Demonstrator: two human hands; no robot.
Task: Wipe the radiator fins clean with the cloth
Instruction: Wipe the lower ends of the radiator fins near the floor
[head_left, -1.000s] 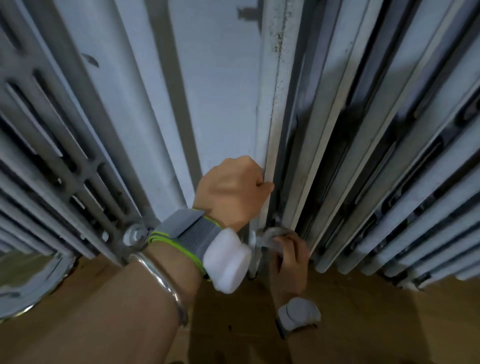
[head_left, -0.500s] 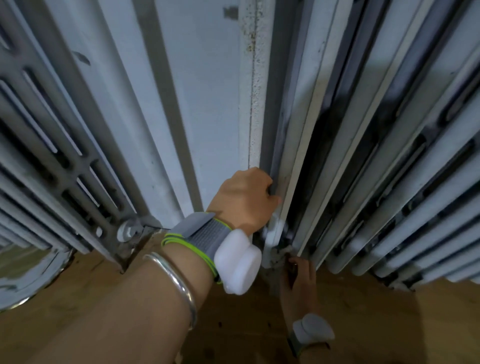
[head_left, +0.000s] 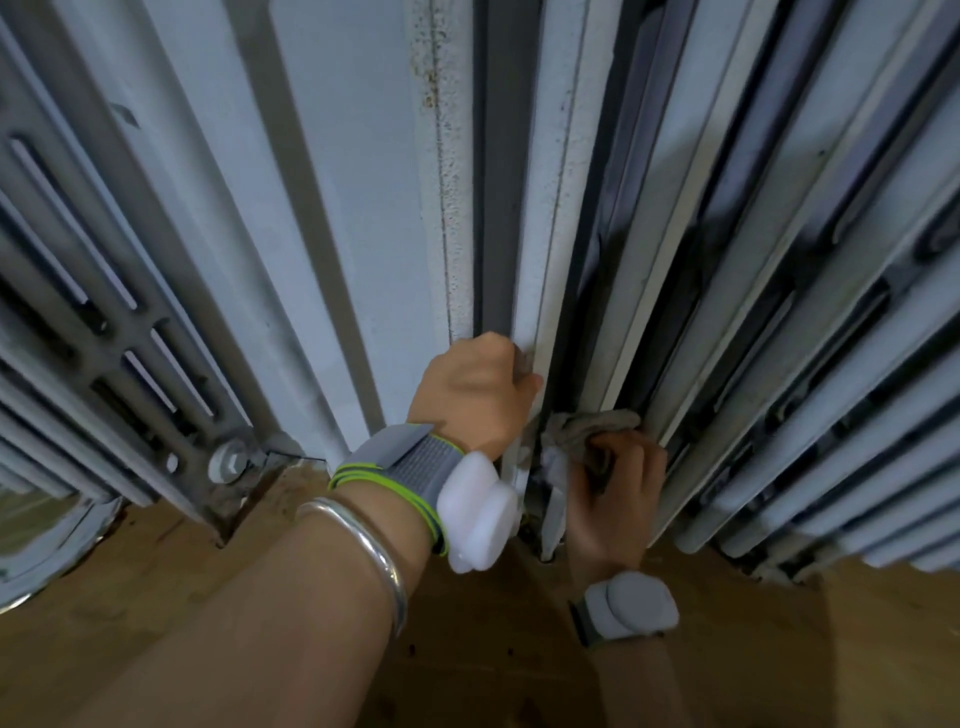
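Grey-brown and crumpled, the cloth (head_left: 584, 423) sits low against the radiator fins (head_left: 737, 312), pushed into the gap between two pale painted fins near their feet. The right hand (head_left: 618, 493) grips it, fingers curled round the bunched fabric, with a paler fold hanging down beside the thumb. Just to its left, the left hand (head_left: 470, 395) is closed round the edge of a white fin (head_left: 535, 249) whose paint is speckled with rust-coloured spots; the fingertips are hidden behind the fin. The two hands are near each other but do not touch.

The left wrist carries a grey strap with green edging (head_left: 400, 457), a white plastic unit (head_left: 478, 512) and a silver bangle (head_left: 374, 551); a similar white unit (head_left: 636, 605) sits on the right wrist. The radiator stands on a wooden floor (head_left: 156, 613). A bolt (head_left: 228, 462) shows at the base on the left, and beyond it a curved metal rim (head_left: 47, 551), perhaps a basin.
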